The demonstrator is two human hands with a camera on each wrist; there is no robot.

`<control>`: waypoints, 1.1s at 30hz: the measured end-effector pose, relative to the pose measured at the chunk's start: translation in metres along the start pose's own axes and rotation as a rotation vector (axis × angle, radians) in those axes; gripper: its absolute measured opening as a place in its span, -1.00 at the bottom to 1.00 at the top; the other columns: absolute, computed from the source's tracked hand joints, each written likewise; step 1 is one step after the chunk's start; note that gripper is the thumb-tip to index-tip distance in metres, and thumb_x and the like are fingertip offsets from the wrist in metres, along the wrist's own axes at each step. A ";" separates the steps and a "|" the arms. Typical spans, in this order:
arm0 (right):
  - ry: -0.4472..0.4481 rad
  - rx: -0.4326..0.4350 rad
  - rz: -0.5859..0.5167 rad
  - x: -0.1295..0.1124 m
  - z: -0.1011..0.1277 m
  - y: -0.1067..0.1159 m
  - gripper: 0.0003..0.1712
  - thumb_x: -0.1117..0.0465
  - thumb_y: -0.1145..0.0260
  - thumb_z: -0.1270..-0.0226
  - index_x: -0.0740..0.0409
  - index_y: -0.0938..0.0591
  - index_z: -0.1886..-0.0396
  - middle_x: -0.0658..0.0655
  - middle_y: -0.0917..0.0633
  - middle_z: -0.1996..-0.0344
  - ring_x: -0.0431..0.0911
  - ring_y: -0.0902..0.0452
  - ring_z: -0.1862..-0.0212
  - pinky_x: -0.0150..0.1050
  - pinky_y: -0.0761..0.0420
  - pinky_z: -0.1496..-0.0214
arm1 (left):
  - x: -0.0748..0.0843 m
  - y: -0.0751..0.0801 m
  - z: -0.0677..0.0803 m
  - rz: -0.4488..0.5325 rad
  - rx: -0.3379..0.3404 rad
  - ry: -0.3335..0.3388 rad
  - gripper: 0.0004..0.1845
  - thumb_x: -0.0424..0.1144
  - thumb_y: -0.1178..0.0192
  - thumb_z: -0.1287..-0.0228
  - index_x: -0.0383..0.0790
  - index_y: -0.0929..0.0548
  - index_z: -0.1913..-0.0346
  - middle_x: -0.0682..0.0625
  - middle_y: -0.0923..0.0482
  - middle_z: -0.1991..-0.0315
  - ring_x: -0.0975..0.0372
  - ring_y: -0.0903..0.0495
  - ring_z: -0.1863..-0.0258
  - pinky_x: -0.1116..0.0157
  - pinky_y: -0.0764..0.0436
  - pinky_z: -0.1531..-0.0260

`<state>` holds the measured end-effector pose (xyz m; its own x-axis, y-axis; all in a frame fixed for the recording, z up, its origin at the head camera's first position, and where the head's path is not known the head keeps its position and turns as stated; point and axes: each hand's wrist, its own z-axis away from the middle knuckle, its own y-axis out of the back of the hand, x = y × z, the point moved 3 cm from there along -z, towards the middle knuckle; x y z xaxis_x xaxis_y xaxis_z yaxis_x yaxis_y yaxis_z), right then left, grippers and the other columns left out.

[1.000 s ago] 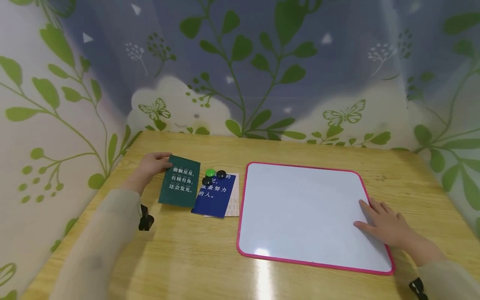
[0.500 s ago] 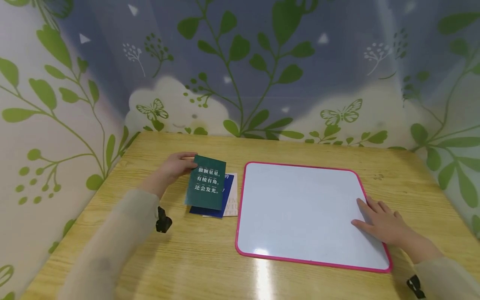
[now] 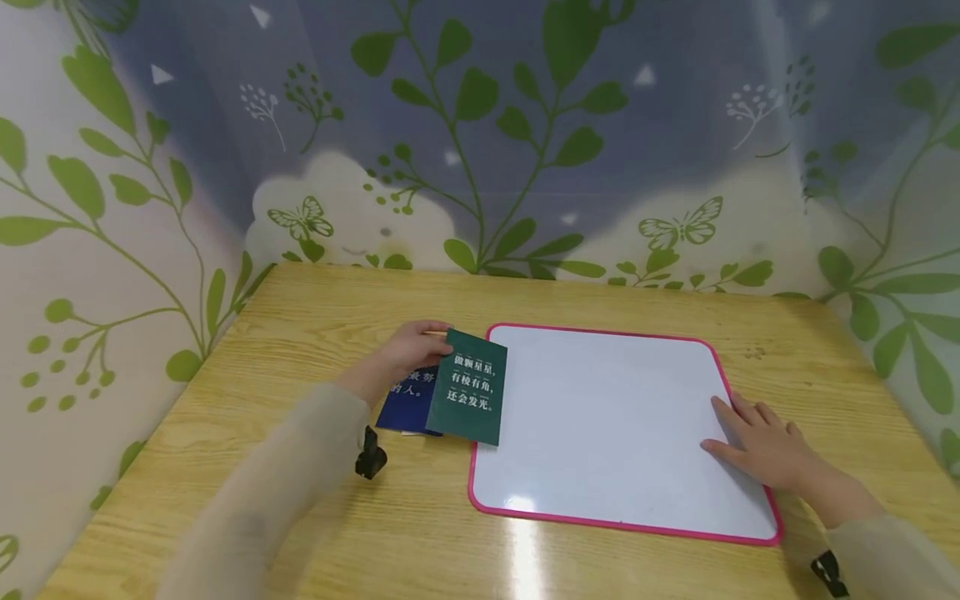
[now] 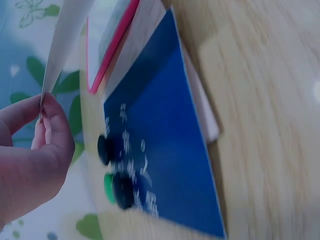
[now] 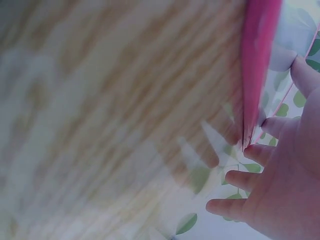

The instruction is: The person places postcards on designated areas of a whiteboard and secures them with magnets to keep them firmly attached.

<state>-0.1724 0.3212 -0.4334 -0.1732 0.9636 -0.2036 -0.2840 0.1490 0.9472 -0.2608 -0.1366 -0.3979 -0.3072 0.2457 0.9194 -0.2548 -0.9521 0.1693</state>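
Green card (image 3: 471,387) with white printed characters was what we had in hand: our left hand (image 3: 405,350) pinched it at its upper left corner, thumb and fingers closed on the edge, and held it tilted above the table, its right part over the left rim of the pink-framed whiteboard (image 3: 600,333). From the left wrist camera we saw the same card edge-on, a thin pale sheet (image 4: 65,45) between thumb and fingertip (image 4: 47,107). We judged it light and fairly stiff, since it held its shape from a single corner without drooping; a glossy face would make it slippery, so a pinch at the corner or along an edge seemed the sound hold, and flat on the table it would likely be hard to lift without sliding it to a rim. Below it lay a blue card (image 3: 408,400) on top of a white card (image 4: 207,117), just left of the board. In the left wrist view, two black round magnets (image 4: 122,190) and a green one (image 4: 108,186) sat on the blue card's far end; the head view hid them behind the hand. Our right hand (image 3: 761,446) rested flat on the whiteboard's lower right part, fingers straight and spread, gripping nothing, near the pink frame (image 5: 257,60). All of it sat on a pale wooden table (image 3: 337,517).
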 end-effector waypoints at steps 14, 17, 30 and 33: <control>-0.003 -0.002 0.011 0.001 0.001 -0.002 -0.01 -0.35 -0.02 -0.27 0.31 -0.11 -0.39 0.54 -0.06 -0.34 0.54 0.08 -0.26 0.58 0.04 -0.06 | -0.006 -0.043 -0.018 -0.060 0.042 0.038 -0.51 -0.48 -0.13 -0.23 -0.37 -0.36 -0.24 -0.31 -0.50 -0.12 0.09 -0.61 0.10 0.35 -0.60 0.25; 0.001 0.005 0.015 -0.001 0.002 -0.001 -0.02 -0.35 -0.03 -0.27 0.31 -0.12 -0.39 0.54 -0.07 -0.34 0.53 0.06 -0.26 0.57 0.02 -0.06 | -0.007 -0.050 -0.021 -0.061 0.033 0.036 -0.51 -0.50 -0.14 -0.21 -0.38 -0.36 -0.23 -0.32 -0.50 -0.10 0.07 -0.62 0.10 0.33 -0.62 0.23; 0.004 0.011 0.015 -0.004 0.003 0.001 -0.03 -0.32 -0.04 -0.28 0.33 -0.13 -0.38 0.54 -0.07 -0.34 0.51 0.04 -0.26 0.57 0.00 -0.06 | -0.006 -0.063 -0.025 -0.241 0.082 -0.043 -0.60 -0.48 -0.18 -0.13 -0.36 -0.50 -0.08 -0.06 -0.46 0.27 0.25 -0.47 0.37 0.43 -0.58 0.38; 0.006 0.016 0.030 -0.003 0.003 0.002 -0.05 -0.31 -0.04 -0.29 0.34 -0.15 -0.37 0.54 -0.08 -0.33 0.52 0.02 -0.25 0.56 -0.04 -0.05 | -0.005 -0.064 -0.025 -0.295 0.095 -0.072 -0.64 -0.43 -0.13 -0.20 -0.35 -0.52 -0.08 -0.11 -0.52 0.21 0.24 -0.51 0.34 0.42 -0.58 0.37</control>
<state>-0.1698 0.3191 -0.4301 -0.1869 0.9665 -0.1762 -0.2631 0.1235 0.9568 -0.2657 -0.0724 -0.4226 -0.1663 0.5038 0.8477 -0.2350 -0.8551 0.4621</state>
